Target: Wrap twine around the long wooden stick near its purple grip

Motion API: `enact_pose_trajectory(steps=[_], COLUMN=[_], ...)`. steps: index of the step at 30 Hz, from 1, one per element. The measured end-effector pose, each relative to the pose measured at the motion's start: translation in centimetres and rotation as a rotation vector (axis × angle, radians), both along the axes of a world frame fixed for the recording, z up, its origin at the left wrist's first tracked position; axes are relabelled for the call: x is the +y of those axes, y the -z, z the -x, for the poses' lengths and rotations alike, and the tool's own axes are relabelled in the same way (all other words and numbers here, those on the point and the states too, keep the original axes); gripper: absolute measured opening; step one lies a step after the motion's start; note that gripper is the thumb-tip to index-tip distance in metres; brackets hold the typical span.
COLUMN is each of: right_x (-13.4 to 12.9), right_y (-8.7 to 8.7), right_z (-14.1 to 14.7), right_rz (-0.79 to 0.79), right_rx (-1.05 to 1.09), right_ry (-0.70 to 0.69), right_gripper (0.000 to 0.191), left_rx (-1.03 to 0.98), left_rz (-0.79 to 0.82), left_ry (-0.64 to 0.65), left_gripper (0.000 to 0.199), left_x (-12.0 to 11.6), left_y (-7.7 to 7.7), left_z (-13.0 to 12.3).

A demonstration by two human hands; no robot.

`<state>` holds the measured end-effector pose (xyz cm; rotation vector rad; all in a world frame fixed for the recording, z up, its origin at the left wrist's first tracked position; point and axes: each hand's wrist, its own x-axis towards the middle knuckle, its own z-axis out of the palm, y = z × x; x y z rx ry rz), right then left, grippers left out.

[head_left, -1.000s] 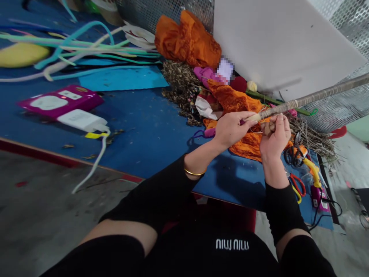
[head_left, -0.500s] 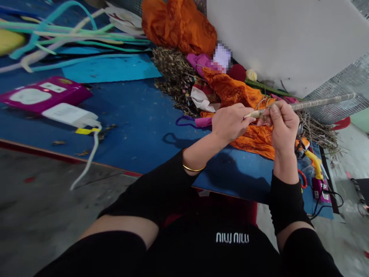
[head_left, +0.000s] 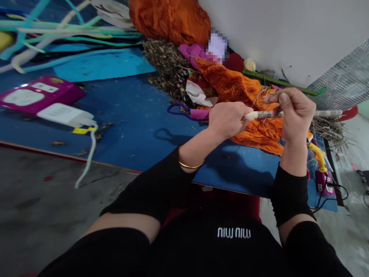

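Right hand (head_left: pixel 299 112): had moved farther from left hand (head_left: pixel 227 118); fingers were pinched together, contents unclear.
Left hand: was clamped on stick (head_left: pixel 266 114) end.
Stick: seemingly needed steady support.

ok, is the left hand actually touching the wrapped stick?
Touching. The head view shows the left hand closed around the wrapped stick, which emerges straight from its grip.

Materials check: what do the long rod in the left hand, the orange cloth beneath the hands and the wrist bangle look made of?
Rod: perhaps wood or a wrapped stem; dull, greyish, banded surface.
Orange cloth: probably thin fabric, soft and matte, given its crumpled folds and darker patterning.
Bangle: likely metal, solid or plated, from its smooth gold shine.
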<state>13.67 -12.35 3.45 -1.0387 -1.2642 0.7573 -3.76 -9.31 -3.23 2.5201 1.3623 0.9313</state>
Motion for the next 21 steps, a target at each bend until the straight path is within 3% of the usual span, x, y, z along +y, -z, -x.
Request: enact_pose_trajectory(steps=[4,11,21], right_x=[1.3,4.3,4.3], right_y=[1.3,3.9,3.7], right_z=[0.2,0.2,0.6], right_rz=[-0.037,0.069,0.191], right_rx=[-0.020,0.239,0.398], right_ry=[-0.051,0.072,0.084], right_gripper=[0.020,0.019,0.011], left_rx=[0.080,0.145,0.183], left_rz=[-0.009,-0.132,-0.267], left_ry=[0.011,0.145,0.217], left_gripper=[0.031,0.033,0.043], left_x=[-0.2,-0.3,0.0], left_y=[0.0,0.1,0.5], left_z=[-0.1,0.1,0.1])
